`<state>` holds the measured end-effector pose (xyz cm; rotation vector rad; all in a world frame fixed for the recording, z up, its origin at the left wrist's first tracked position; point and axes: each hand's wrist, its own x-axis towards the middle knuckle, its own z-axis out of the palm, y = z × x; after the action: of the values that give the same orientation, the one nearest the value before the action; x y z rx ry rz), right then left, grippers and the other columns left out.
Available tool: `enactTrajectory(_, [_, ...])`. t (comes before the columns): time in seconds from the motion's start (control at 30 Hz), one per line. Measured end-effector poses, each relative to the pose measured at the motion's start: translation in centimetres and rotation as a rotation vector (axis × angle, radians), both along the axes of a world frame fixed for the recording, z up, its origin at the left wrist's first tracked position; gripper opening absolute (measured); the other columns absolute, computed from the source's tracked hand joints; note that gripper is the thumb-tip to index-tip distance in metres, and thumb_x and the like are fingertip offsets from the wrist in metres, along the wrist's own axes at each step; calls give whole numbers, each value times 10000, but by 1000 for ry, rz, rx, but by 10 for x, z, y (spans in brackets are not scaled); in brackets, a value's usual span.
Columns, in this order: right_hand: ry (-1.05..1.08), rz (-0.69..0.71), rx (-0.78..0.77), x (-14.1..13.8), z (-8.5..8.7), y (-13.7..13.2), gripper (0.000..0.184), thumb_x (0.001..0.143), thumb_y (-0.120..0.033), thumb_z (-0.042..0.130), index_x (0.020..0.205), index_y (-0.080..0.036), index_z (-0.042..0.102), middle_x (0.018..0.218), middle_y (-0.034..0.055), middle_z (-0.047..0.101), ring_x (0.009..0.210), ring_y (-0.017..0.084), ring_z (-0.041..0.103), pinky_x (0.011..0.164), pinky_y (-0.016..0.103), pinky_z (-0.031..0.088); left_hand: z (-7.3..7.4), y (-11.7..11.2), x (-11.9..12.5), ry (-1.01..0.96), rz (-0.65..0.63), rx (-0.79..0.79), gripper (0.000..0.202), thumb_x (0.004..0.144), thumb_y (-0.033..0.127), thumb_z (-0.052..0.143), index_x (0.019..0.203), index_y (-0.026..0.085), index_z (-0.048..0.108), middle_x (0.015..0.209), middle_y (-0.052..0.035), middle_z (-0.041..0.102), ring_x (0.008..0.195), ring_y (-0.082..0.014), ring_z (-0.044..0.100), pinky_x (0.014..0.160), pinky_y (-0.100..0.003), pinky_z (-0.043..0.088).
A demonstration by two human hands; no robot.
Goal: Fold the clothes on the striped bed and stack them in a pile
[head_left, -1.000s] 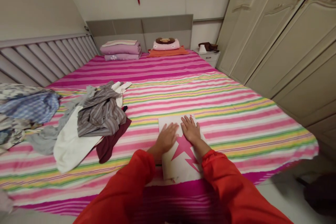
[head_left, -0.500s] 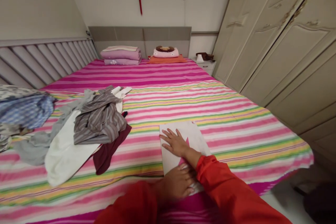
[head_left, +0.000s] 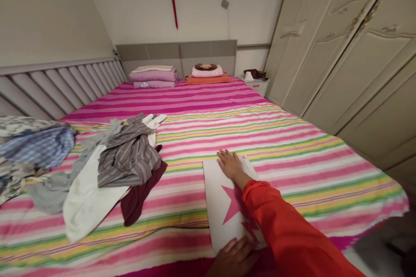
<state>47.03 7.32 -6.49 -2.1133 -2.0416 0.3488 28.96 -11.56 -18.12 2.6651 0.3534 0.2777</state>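
A folded white garment (head_left: 221,199) with a pink star print lies flat on the striped bed sheet (head_left: 286,147) near the bed's front edge. My right hand (head_left: 230,165) rests flat on the garment's far end, fingers stretched out, its red sleeve crossing the star. My left hand (head_left: 234,258) lies at the garment's near edge at the bottom of the view, fingers laid on the cloth; whether it pinches the fabric is hidden.
A heap of loose clothes (head_left: 126,160) in grey stripes, white and maroon lies to the left, with blue patterned fabric (head_left: 32,145) further left. Folded bedding (head_left: 153,77) and a pillow (head_left: 206,71) sit at the headboard. Wardrobe doors (head_left: 351,43) line the right side.
My left hand has slid back from the middle of the garment to its near edge. My right hand has moved toward the far end. The view has tilted upward.
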Motion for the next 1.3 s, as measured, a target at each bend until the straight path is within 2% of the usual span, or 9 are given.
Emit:
enactTrajectory(0.1, [-25, -205, 19, 17, 13, -20, 542, 995, -314, 239, 1479, -119, 388, 1566, 116, 328, 1479, 268, 187, 1184, 518, 80, 2, -6, -16, -52, 21, -136, 455, 941, 544, 397, 1320, 333, 534, 1357, -16, 609, 1262, -219, 551, 1037, -372, 466])
enactTrajectory(0.2, [-41, -326, 70, 13, 22, -53, 554, 998, -298, 201, 1490, -99, 360, 1577, 123, 302, 1487, 269, 150, 1184, 518, 91, 29, 15, -21, -218, 273, -278, 380, 978, 417, 342, 1170, 321, 655, 1136, -1, 730, 1072, -164, 662, 935, -299, 539])
enactTrajectory(0.3, [16, -227, 152, -17, 18, -86, 534, 1003, -312, 208, 1503, -192, 351, 1586, 60, 296, 1491, 224, 143, 1187, 476, 126, 70, 66, -5, -378, 618, -192, 453, 976, 315, 269, 1218, 251, 646, 1216, -50, 694, 1139, -192, 629, 1014, -377, 507])
enactTrajectory(0.43, [92, -49, 52, -52, -1, -101, 557, 979, -327, 317, 1523, -213, 298, 1582, 64, 302, 1492, 243, 134, 1188, 510, 69, 106, 137, 31, -246, 755, -56, 486, 959, 262, 272, 1338, 165, 560, 1415, -83, 552, 1353, -223, 454, 1156, -471, 341])
enactTrajectory(0.6, [100, -105, -1, -41, -8, -74, 538, 998, -365, 223, 1509, -241, 337, 1596, -2, 264, 1495, 231, 109, 1194, 489, 17, 97, 171, 44, 8, 853, 17, 482, 968, 275, 293, 1370, 162, 533, 1483, -73, 468, 1432, -286, 321, 1171, -546, 253])
enactTrajectory(0.77, [53, -151, -14, -16, -3, -38, 559, 994, -401, 222, 1518, -233, 319, 1607, -9, 232, 1495, 239, 105, 1194, 459, 16, 81, 175, 39, 27, 888, 176, 474, 976, 303, 300, 1384, 211, 524, 1489, -49, 464, 1422, -309, 333, 1138, -546, 298])
enactTrajectory(0.97, [46, -224, -44, 5, -2, -21, 576, 992, -415, 226, 1530, -219, 284, 1614, 14, 213, 1495, 207, 100, 1196, 450, -3, 81, 174, 41, 0, 872, 219, 480, 970, 279, 294, 1393, 219, 512, 1490, -48, 465, 1420, -314, 335, 1138, -539, 294])
enactTrajectory(1.13, [69, -376, -81, 40, 0, -44, 568, 997, -396, 190, 1542, -241, 237, 1623, -10, 183, 1495, 210, 106, 1190, 481, 94, 86, 173, 40, 29, 864, 146, 501, 975, 295, 264, 1421, 209, 476, 1521, -41, 420, 1444, -306, 287, 1164, -541, 250])
enactTrajectory(1.3, [54, -592, -60, 50, 8, -101, 589, 999, -364, 159, 1528, -133, 275, 1623, 89, 166, 1496, 270, 92, 1172, 559, 100, 99, 177, 39, 107, 865, 30, 510, 973, 303, 272, 1442, 199, 444, 1555, -35, 360, 1466, -295, 234, 1189, -539, 189])
